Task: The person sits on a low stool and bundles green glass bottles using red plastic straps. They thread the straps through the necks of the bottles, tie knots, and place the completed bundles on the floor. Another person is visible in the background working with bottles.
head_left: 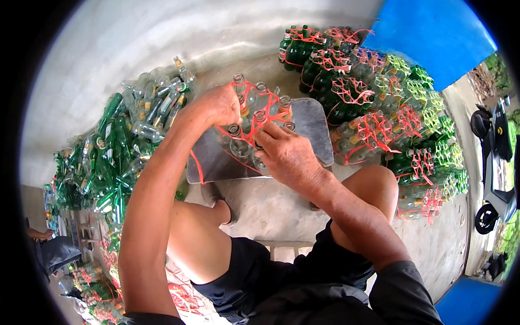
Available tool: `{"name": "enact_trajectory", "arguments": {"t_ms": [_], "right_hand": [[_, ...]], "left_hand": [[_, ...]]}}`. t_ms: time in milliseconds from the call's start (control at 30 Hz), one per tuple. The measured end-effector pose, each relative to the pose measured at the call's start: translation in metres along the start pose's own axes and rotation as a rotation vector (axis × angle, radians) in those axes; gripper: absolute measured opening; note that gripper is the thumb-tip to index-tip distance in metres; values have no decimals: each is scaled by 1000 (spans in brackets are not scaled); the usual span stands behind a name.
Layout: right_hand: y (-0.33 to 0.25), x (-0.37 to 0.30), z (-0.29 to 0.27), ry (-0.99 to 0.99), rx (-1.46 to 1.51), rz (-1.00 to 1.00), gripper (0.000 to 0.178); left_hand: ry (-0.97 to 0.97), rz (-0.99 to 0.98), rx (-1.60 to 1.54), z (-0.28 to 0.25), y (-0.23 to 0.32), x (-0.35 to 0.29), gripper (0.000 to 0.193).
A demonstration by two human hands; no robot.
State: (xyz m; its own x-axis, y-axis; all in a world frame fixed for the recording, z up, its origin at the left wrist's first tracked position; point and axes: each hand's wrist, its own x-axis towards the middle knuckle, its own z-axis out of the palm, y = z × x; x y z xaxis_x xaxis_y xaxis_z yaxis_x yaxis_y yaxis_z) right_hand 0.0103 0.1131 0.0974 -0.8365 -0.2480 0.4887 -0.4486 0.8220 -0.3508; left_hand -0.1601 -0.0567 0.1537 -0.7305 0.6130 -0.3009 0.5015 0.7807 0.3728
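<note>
A cluster of clear glass bottles (pixel 238 147) stands upright on a small dark-topped table (pixel 315 123) in front of me. Red plastic strap (pixel 253 130) winds around and between the bottle necks, and a loose end hangs over the table's left front edge. My left hand (pixel 221 106) is closed in a fist on the strap at the far left side of the cluster. On the near right side, my right hand (pixel 288 157) pinches the strap beside a bottle neck. Its fingertips are partly hidden among the necks.
Loose green and clear bottles (pixel 111 143) are heaped along the wall at left. Strapped bottle bundles (pixel 374 130) stand in rows at right. A blue panel (pixel 428 38) rises behind them. A motorbike (pixel 495 162) is at far right. Another person's leg (pixel 57 253) shows at far left.
</note>
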Motion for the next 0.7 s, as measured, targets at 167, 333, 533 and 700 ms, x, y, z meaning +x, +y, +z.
{"name": "enact_trajectory", "arguments": {"t_ms": [167,333,533,700], "right_hand": [[0,1,1,-16,-16,4,26],[0,0,0,-26,-10,12,26],[3,-2,-2,-24,53,22,30],[4,-5,1,15,12,8,26]], "left_hand": [[96,7,24,14,-19,0,11],[186,-19,49,20,-19,-12,14],[413,-62,70,42,-19,-33,16],[536,-175,-146,62,-13,-48,12]]}}
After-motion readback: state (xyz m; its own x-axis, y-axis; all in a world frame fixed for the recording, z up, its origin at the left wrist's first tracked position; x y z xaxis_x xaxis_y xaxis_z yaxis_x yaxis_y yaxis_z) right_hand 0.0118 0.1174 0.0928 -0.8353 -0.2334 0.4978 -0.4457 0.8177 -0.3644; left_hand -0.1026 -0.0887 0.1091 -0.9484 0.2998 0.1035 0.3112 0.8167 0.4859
